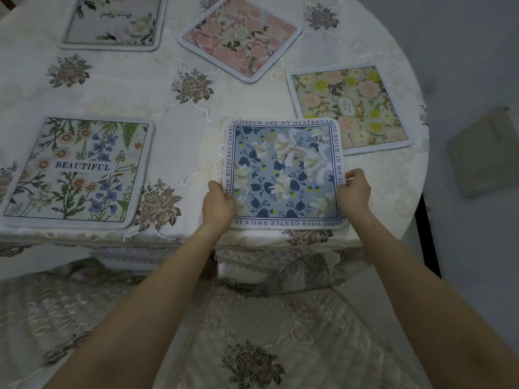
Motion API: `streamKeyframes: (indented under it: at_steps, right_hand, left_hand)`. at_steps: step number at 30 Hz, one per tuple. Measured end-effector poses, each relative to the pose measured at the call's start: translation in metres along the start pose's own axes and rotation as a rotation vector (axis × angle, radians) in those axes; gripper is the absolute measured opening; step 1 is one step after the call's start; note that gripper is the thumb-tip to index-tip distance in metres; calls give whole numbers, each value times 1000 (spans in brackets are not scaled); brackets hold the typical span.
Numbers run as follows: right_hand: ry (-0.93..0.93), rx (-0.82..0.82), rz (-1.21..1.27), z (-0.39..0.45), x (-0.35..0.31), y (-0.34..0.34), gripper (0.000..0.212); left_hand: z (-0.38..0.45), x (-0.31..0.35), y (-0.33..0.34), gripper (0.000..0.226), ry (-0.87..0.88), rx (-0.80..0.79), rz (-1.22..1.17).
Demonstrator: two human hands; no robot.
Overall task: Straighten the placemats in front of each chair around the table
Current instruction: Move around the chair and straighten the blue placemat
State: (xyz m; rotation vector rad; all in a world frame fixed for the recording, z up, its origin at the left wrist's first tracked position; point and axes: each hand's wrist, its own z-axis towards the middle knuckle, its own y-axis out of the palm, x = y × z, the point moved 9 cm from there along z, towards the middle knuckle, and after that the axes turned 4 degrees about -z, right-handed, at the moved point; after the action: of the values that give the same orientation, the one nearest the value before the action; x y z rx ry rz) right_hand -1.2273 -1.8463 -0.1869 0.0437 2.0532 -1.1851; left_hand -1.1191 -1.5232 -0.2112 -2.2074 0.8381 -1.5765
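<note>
At near edge of worktop (pixel 168 88), centre-right: blue mat (pixel 283 172), square, text border, lying flat on embroidered cloth, roughly square to the edge.

- Left hand (pixel 219 204): on mat's left edge, low down. Fingers closed, pinching the rim.
- Right hand (pixel 354 189): on mat's right edge, mid-height. Fingers curled shut on the rim.
- Yellow mat (pixel 349 108): far right; its near corner is tucked under blue mat's far-right corner, so the two overlap. Slightly skewed.
- Pink mat (pixel 240 37): beyond, turned well off square, diamond-wise. Needs straightening.
- "BEAUTIFUL" mat (pixel 78 169): left, near edge, well apart from blue; looks approx. straight.
- Grey mat (pixel 115 21): far left, partly out of view; alignment can't be judged.
- Chair seat (pixel 266 332): below, under the arms, covered w/ similar cloth.

Risks, as judged:
- Sliding blue mat may drag yellow mat along at the overlap, skewing it more.
- Cloth is loose and hangs over the edge; a firm pull toward the body could ruck it and shift other mats.
- Uneven pull btw. hands would twist the mat off square.
</note>
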Motion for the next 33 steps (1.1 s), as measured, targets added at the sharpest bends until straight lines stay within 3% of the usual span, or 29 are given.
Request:
streamKeyframes:
  at_steps: [4, 9, 12, 16, 22, 29, 33]
  right_hand:
    - [5, -17, -19, -2, 7, 4, 18]
    - [-127, -8, -252, -5, -5, 2, 9]
    - [-324, 34, -446, -6, -23, 0, 37]
    - [-589, -113, -603, -13, -42, 27, 61]
    - [-628, -247, -689, -13, -27, 56, 66]
    - [-619, -279, -682, -13, -26, 57, 62]
    - [-617, -236, -597, -17, -44, 43, 49]
  left_hand:
    - [-5, 5, 1, 6, 38, -15, 98]
    - [-4, 14, -4, 28, 126, 40, 446]
    - [-2, 32, -3, 50, 291, 41, 495]
    - [5, 50, 19, 67, 490, -84, 607]
    - [12, 34, 45, 66, 455, -213, 681]
    - [13, 38, 44, 64, 451, -209, 683]
    - [12, 62, 36, 53, 430, -202, 602]
